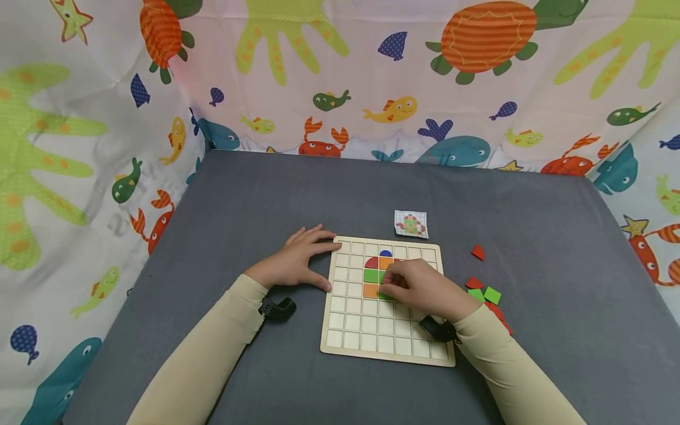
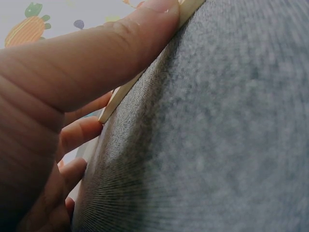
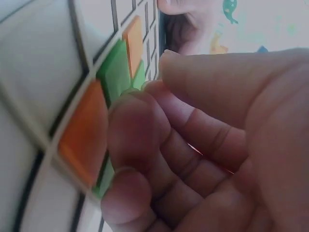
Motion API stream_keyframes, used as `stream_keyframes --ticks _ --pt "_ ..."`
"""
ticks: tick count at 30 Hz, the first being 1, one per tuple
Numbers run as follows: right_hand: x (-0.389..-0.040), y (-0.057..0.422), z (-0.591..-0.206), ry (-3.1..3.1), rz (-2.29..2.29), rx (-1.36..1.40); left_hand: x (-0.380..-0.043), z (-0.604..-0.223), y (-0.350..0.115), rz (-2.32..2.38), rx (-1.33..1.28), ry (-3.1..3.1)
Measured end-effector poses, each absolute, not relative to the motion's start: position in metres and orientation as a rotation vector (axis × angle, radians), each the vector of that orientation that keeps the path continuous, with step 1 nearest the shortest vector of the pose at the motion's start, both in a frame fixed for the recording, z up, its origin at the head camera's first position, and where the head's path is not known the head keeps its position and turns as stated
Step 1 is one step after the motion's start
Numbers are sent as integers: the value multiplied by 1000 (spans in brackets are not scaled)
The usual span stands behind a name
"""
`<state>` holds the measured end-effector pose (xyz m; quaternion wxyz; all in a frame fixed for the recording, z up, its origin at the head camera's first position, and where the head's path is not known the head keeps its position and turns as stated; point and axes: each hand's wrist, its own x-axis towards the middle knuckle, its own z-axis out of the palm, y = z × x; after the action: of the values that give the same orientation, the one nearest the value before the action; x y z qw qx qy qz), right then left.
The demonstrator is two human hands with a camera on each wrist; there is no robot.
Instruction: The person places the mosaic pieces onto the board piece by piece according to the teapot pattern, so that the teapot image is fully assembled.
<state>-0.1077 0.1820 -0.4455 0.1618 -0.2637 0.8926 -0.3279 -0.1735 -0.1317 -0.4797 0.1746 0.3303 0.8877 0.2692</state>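
Observation:
A light wooden grid board (image 1: 345,321) lies on the grey table. My left hand (image 1: 297,257) stands at its left edge with fingers spread, the thumb (image 2: 145,34) against the edge in the left wrist view. Over the board's middle, my right hand (image 1: 417,286) has bent fingers, its fingertips right at the colored tiles. I cannot tell whether it pinches a piece. An orange tile (image 3: 84,135) and a green tile (image 3: 114,70) show beside those fingertips. Set in the grid are a blue half-round piece (image 1: 385,253), a red rounded piece (image 1: 372,263) and several square tiles, some hidden by the hand.
Behind the board lies a small pattern card (image 1: 411,224). To its right sit a lone red piece (image 1: 478,252) and a loose cluster with red pieces and green squares (image 1: 492,294), partly behind the right forearm. A sea-animal cloth (image 1: 361,71) hangs around the table.

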Motion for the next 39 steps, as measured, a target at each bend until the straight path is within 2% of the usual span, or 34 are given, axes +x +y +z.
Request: stream_keyframes --ticks 27,39 --pt "-90 280 -429 2736 -773 -338 -175 -483 -132 778 938 2509" --pt "-86 303 -434 2790 -713 -304 -175 -482 -133 779 943 2511"
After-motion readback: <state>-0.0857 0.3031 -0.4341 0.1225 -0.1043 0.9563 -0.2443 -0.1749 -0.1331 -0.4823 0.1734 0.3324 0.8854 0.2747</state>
